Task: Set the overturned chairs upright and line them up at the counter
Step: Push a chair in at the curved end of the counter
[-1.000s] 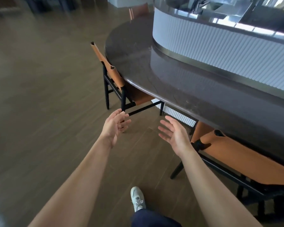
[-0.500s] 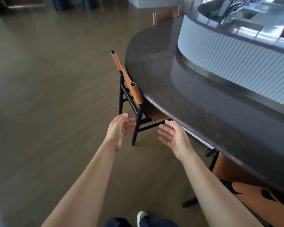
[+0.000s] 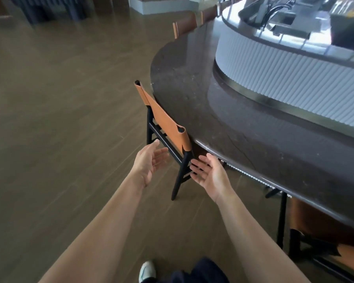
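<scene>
A chair with a black frame and a tan leather back (image 3: 164, 117) stands upright, tucked under the dark curved counter (image 3: 223, 123). My left hand (image 3: 149, 162) is held out with straight fingers just left of the chair's back rails. My right hand (image 3: 208, 172) is held out palm-in beside the rear right post, holding nothing. A second tan chair (image 3: 315, 231) stands at the counter at the lower right, partly hidden under the top. Two more tan chair backs (image 3: 185, 24) show at the counter's far end.
A white ribbed inner counter wall (image 3: 284, 78) rises behind the dark top, with a steel sink and tap (image 3: 274, 11) above it. Brown wood floor (image 3: 59, 119) stretches left. My white shoe (image 3: 147, 272) is at the bottom edge.
I have moved closer to the upright chair; it has shifted toward the centre of view. Both hands have come nearer to its back. The right-hand chair has slid to the frame's edge.
</scene>
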A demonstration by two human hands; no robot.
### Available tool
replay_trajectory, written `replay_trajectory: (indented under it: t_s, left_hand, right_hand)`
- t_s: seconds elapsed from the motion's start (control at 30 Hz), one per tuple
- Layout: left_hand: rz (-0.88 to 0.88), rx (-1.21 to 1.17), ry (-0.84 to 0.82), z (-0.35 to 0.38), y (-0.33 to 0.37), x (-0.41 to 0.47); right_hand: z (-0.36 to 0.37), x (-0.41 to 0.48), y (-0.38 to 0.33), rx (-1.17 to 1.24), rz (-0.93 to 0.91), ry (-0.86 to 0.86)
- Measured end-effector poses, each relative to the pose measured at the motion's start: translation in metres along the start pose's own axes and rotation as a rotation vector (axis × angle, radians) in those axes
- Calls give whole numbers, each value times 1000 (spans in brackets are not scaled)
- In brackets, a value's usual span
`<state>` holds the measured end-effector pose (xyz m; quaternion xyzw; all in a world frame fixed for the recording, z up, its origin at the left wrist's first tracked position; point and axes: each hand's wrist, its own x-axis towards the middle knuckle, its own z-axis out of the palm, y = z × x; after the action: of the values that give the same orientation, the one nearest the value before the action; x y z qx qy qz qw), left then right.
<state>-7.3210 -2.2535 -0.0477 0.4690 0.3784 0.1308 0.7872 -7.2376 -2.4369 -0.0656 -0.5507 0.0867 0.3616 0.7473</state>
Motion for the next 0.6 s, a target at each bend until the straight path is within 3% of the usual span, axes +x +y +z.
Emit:
replay_trajectory:
  t_s: [0.37,0.6]
  left_hand:
    - [-51,84,-76,-26,59,87]
    - [-87,92,-44,-18,89,155]
  right_hand:
    - [97,57,-2,90,-18,49]
    - [140,118,-18,270,160,121]
